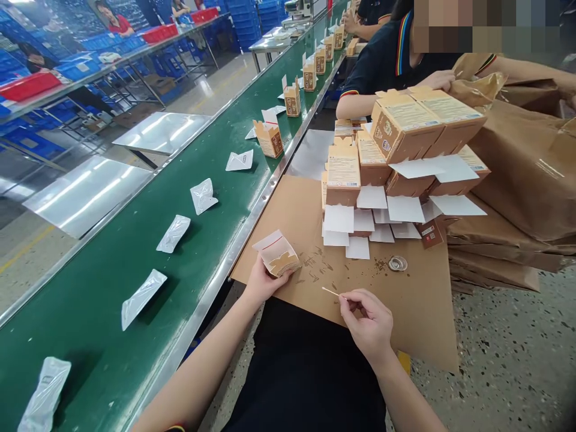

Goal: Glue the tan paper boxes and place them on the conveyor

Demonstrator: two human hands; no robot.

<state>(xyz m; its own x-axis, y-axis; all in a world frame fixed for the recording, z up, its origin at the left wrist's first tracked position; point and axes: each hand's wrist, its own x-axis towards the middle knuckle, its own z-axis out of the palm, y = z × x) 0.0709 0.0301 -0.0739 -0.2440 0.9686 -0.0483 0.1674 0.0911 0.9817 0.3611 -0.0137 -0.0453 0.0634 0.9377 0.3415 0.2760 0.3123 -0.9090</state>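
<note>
a small open carton in the left hand, a cotton swab in the right

the left hand grips a small carton by its sides, above the cardboard's left edge, near the conveyor; whether it touches the cardboard, i cannot tell. no words can be read on it. its top gapes toward the viewer, with a notched tan flap and a white flap crossed by a thin red line. the right hand pinches a thin, pale cotton swab between thumb and forefinger, other fingers curled, the tip pointing toward the carton.

beneath is a flat, brown cardboard sheet, with dark streaks and spots. a small, round, clear dish sits beside the spots. beyond stand stacked cartons, tan and brown, white flaps sticking out; their printed panels are too small to read.

to the left runs a smooth green conveyor belt with a metal rim, carrying crinkled silvery pouches and upright open cartons. to the right, a co-worker's dark sleeve with rainbow trim shows behind the stack, near glossy brown plastic bags.
</note>
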